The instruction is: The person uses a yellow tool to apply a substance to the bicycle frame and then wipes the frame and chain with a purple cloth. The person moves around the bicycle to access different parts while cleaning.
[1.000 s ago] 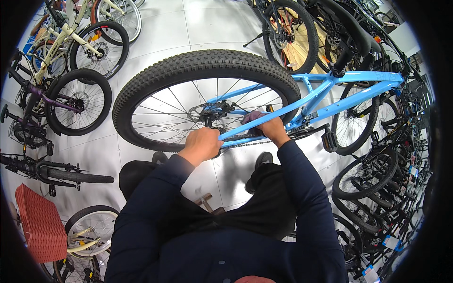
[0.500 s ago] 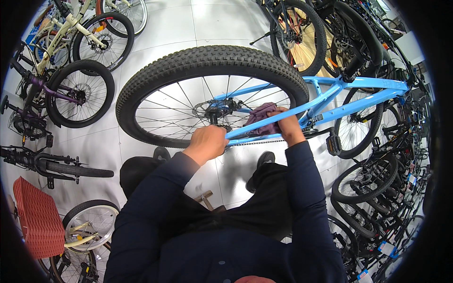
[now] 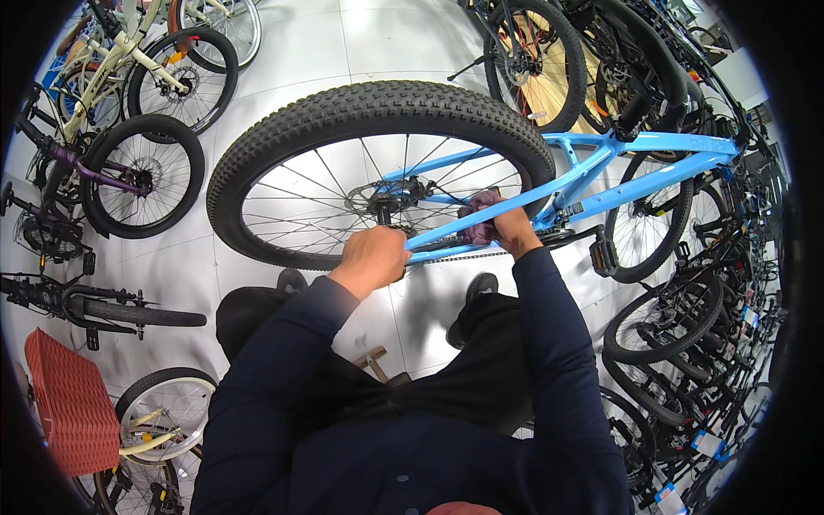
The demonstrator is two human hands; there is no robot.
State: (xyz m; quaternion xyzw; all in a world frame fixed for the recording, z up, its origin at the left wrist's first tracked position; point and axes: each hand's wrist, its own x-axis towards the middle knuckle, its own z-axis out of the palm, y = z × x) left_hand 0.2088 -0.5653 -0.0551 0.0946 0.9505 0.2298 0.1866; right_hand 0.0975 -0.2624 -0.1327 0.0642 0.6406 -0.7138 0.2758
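A light blue bicycle frame (image 3: 601,202) stretches to the right from a wheel with a chunky black knobby tyre (image 3: 378,99). My left hand (image 3: 372,259) is closed round the rear end of the frame, just below the wheel's hub (image 3: 384,206); its fingertips are hidden. Farther right, my right hand (image 3: 516,227) grips a crumpled purple cloth (image 3: 479,216) against the blue stays, between wheel and crank. Some of the fingers are out of sight behind the tube and cloth. A chain (image 3: 468,255) runs along the lower stay, and a black pedal (image 3: 604,257) sticks out beyond my right hand.
Bicycles crowd both sides, among them a purple one (image 3: 107,174) at left and a dense row of black wheels (image 3: 665,322) at right. A red woven basket (image 3: 75,408) stands at lower left. Between my feet is a small wooden piece (image 3: 372,362) on the white floor.
The purple cloth has drawn into a smaller bunch under my right hand, which has shifted slightly. My left hand keeps its hold on the frame. The whole view has slid a little.
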